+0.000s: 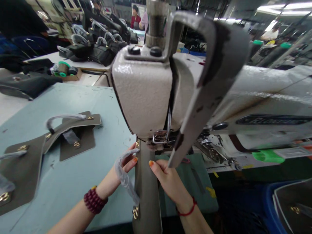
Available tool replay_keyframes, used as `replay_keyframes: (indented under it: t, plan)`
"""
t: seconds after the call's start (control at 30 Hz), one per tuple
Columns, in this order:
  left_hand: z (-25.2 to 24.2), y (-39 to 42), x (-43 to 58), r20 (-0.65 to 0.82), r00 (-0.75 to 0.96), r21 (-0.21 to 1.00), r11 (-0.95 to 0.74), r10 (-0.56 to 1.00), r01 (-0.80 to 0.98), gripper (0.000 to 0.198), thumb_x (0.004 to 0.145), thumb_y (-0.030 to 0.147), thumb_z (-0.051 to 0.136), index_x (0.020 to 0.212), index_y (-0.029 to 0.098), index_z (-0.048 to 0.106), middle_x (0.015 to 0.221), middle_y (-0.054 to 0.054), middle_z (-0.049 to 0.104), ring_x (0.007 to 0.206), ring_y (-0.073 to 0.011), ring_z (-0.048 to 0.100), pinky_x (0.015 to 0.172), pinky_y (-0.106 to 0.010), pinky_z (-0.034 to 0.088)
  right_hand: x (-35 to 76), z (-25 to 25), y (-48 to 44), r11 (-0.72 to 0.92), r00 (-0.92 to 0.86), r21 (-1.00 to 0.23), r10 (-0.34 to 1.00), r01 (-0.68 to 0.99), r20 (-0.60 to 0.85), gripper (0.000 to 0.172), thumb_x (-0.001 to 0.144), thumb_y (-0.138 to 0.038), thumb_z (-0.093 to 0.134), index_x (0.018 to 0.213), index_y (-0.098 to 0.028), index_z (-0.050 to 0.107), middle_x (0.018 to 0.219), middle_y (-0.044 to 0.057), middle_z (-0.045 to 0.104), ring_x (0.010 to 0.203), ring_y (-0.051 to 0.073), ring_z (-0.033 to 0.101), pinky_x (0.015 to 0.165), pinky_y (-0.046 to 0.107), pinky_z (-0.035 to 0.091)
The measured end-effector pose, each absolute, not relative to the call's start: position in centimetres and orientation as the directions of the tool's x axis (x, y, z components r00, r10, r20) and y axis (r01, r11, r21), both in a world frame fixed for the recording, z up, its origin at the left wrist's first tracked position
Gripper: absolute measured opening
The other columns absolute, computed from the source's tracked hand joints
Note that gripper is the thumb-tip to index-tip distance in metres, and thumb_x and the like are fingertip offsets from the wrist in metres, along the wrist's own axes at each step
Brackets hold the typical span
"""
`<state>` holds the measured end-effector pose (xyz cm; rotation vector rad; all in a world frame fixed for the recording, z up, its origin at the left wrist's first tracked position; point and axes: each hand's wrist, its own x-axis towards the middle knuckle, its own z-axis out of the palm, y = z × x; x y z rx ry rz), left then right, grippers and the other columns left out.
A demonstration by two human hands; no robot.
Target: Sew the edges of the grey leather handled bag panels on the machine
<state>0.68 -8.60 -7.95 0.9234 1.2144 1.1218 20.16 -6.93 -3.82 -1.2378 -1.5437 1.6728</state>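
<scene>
A grey-brown bag panel [147,191] lies lengthwise beneath the head of an industrial sewing machine [143,94]. It carries a plastic-wrapped handle [124,177] fixed by gold-coloured fittings. My left hand [128,161] grips the panel's left edge beside the upper fitting, and the handle loops across its fingers. On the opposite edge, my right hand [168,177] pinches the panel, thumb on top and fingers partly hidden underneath. Both hands are just in front of the presser foot area, where the needle cannot be made out. The machine's grey lever [195,107] slopes down close above my right hand.
Similar panels with wrapped handles [80,130] lie on the pale green table [107,182] at left. Thread spools [63,69] sit in a box behind, near black bags [99,52]. A blue bin [266,201] holding panels stands at lower right. Other people work further back.
</scene>
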Motion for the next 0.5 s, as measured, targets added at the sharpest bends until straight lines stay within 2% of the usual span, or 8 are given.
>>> replay_keyframes:
  t: [0.07,0.13,0.27,0.4,0.5]
  plan:
    - [-7.7,-8.9,1.5,-0.197,-0.053,0.978,0.193,0.979,-0.077,0.071,0.075,0.047,0.072,0.136,0.019,0.049,0.144,-0.014,0.049,0.132,-0.0338,0.045,0.107,-0.044,0.041,20.5,-4.0,-7.7,-0.197,-0.441,-0.959,0.857,0.202,-0.268,0.046,0.093,-0.050,0.046,0.061,-0.017,0.038,0.061,-0.003,0.032,0.057,0.008,0.031,0.050,0.022,0.022]
    - [-7.1,-8.5,2.2,-0.175,-0.059,0.984,0.175,0.983,0.001,0.070,0.075,0.056,0.067,0.131,0.015,0.054,0.143,-0.015,0.050,0.129,-0.0339,0.048,0.106,-0.042,0.042,20.9,-4.2,-8.5,-0.198,-0.450,-0.957,0.850,0.211,-0.274,0.047,0.093,-0.051,0.045,0.061,-0.017,0.037,0.060,-0.003,0.032,0.057,0.008,0.030,0.049,0.022,0.022]
    - [-6.3,-6.4,3.2,-0.125,-0.034,0.984,0.128,0.992,0.127,0.059,0.077,0.064,0.056,0.110,0.016,0.066,0.126,-0.011,0.065,0.120,-0.0313,0.056,0.103,-0.036,0.043,21.5,-4.5,-10.6,-0.159,-0.415,-0.951,0.871,0.266,-0.262,0.048,0.093,-0.052,0.044,0.061,-0.018,0.033,0.060,-0.004,0.030,0.057,0.008,0.028,0.050,0.023,0.021]
    - [-6.2,-5.0,3.9,-0.137,-0.064,0.984,0.143,0.989,0.104,0.050,0.082,0.060,0.051,0.105,0.019,0.067,0.111,-0.007,0.072,0.106,-0.0292,0.064,0.094,-0.037,0.048,21.7,-5.6,-13.4,-0.106,-0.375,-0.925,0.893,0.365,-0.250,0.050,0.092,-0.056,0.043,0.061,-0.018,0.033,0.060,-0.004,0.030,0.057,0.008,0.030,0.050,0.022,0.023]
    - [-6.2,-4.8,4.1,-0.146,-0.044,0.988,0.148,0.988,0.046,0.046,0.085,0.059,0.048,0.100,0.019,0.066,0.099,-0.006,0.075,0.088,-0.0258,0.069,0.079,-0.034,0.054,23.1,-5.8,-14.7,-0.148,-0.394,-0.915,0.868,0.375,-0.302,0.052,0.091,-0.062,0.041,0.065,-0.017,0.045,0.060,-0.002,0.043,0.054,0.010,0.044,0.047,0.020,0.032]
